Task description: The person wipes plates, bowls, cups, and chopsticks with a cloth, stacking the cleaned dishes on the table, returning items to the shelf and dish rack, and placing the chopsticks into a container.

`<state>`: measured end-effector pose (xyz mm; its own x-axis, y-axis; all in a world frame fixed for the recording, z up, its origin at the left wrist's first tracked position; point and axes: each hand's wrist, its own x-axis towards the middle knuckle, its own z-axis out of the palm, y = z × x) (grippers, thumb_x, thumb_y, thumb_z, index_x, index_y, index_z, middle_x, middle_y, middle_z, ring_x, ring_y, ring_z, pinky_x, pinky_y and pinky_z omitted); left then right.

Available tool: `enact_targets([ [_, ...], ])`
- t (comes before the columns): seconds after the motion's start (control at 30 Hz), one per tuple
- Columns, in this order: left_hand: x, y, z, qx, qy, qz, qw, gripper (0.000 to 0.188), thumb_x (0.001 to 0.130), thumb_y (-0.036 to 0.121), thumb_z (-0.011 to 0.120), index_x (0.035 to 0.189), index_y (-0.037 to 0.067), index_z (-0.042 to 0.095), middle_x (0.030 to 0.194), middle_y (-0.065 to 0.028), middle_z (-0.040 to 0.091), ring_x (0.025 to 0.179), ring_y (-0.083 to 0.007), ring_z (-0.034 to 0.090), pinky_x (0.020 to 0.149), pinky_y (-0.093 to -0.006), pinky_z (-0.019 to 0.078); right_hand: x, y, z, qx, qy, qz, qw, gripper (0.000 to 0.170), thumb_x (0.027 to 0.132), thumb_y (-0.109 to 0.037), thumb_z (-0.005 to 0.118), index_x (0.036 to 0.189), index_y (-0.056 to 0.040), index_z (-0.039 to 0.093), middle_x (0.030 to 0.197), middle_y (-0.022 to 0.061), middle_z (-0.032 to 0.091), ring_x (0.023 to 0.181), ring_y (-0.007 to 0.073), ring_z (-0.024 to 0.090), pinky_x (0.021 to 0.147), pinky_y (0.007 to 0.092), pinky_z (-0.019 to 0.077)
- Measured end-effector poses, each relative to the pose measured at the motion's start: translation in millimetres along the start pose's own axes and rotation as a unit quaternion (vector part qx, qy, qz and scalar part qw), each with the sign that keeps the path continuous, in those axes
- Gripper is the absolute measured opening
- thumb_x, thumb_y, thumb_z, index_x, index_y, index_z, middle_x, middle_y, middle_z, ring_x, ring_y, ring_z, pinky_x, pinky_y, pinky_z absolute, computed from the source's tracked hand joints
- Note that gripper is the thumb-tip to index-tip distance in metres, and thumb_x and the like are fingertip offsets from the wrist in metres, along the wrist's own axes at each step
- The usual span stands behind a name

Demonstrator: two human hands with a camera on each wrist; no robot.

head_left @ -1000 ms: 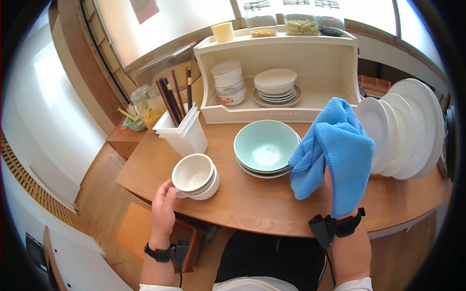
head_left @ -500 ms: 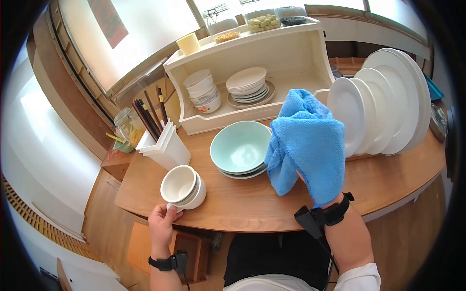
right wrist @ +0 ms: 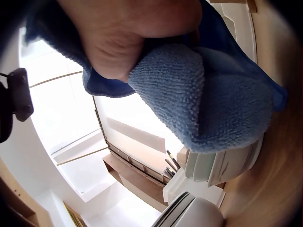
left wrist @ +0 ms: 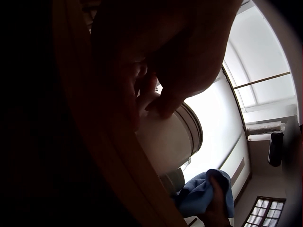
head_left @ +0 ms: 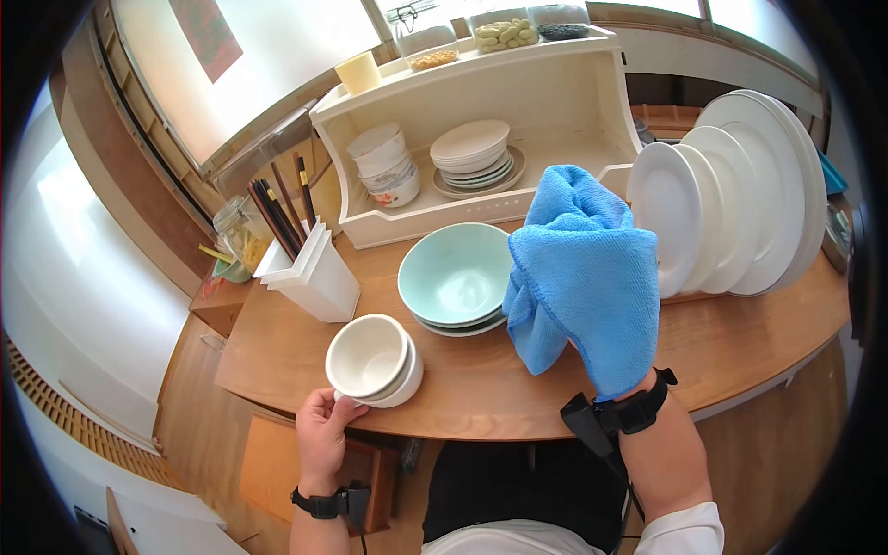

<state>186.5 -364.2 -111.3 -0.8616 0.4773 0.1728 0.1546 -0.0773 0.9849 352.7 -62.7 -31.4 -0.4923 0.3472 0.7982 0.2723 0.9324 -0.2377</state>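
Note:
Two nested white cups [head_left: 367, 357] stand near the front edge of the table, left of the bowls. My left hand [head_left: 321, 435] pinches their handle between thumb and fingers; the left wrist view shows the fingertips against the white cup [left wrist: 163, 139] in dim light. In my right hand [right wrist: 142, 28] is a blue cloth [head_left: 587, 277], which drapes over the hand and hides its fingers in the head view. The cloth overlaps the right rim of the stacked pale green bowls [head_left: 455, 273].
White holders with chopsticks [head_left: 319, 277] stand behind the cups. At the back, a cream shelf [head_left: 555, 111] holds stacked bowls [head_left: 384, 166] and small plates [head_left: 470, 143], with jars [head_left: 504, 32] on top. Large white plates [head_left: 666, 217] stand upright at the right.
The view has turned, then steadied. My left hand has taken the cup handle in a pinch and, over the last half second, moved the cups slightly right. My right hand still holds the cloth.

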Motion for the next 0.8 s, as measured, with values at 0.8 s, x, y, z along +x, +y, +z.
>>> enact_targets([
  [0.8,71.4,87.2,27.0,0.334,-0.237,-0.022,0.912,0.029,0.092,0.017,0.055,0.11,-0.005,0.063,0.086,-0.0045,0.067,0.075,-0.0084,0.059,0.069,-0.0248,0.048,6.2,-17.1,-10.4,-0.061,0.004,-0.024,0.998,0.004,0.07,-0.013,0.069,0.074,-0.0132,0.067,0.08,0.0026,0.063,0.079,0.0178,0.063,0.058,0.0313,0.0505],
])
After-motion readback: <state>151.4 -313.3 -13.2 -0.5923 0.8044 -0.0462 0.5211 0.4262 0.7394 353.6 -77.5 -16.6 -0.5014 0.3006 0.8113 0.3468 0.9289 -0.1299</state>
